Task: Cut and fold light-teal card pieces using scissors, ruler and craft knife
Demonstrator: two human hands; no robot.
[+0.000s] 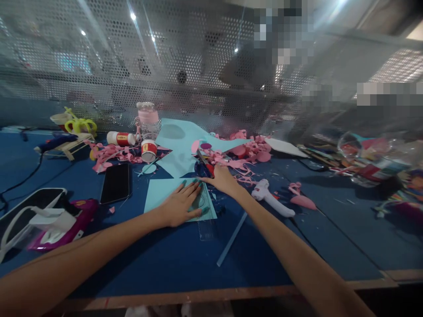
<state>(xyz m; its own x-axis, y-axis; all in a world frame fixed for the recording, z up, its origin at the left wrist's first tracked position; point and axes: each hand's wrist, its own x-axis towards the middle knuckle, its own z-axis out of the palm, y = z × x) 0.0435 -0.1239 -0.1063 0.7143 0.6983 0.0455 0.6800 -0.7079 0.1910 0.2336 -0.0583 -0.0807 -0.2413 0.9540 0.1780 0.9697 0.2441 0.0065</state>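
My left hand (pixel 183 203) lies flat, fingers spread, on a light blue sheet of paper (pixel 157 193). Round pencil-like lines show on the sheet near its thumb. A clear ruler (pixel 206 231) sticks out from under the sheet's near edge. Just beyond the sheet's far right corner, my right hand (pixel 222 179) has its fingers curled at the red end of a red-and-black tool (pixel 205 163); its exact kind is unclear. The right thumb points left, close to the left fingertips. Dark blue loops (pixel 199 169) lie beside the tool. A larger cut light blue sheet (pixel 180 149) spreads behind.
Pink paper scraps (pixel 246 154) litter the back. A white glue gun (pixel 272 199) and a pale strip (pixel 231 240) lie right. On the left are a black phone (pixel 115 183), paper cups (pixel 148 149), a pink-topped bottle (pixel 148 119) and a purple pack (pixel 62 224). Perforated metal (pixel 185 66) stands behind.
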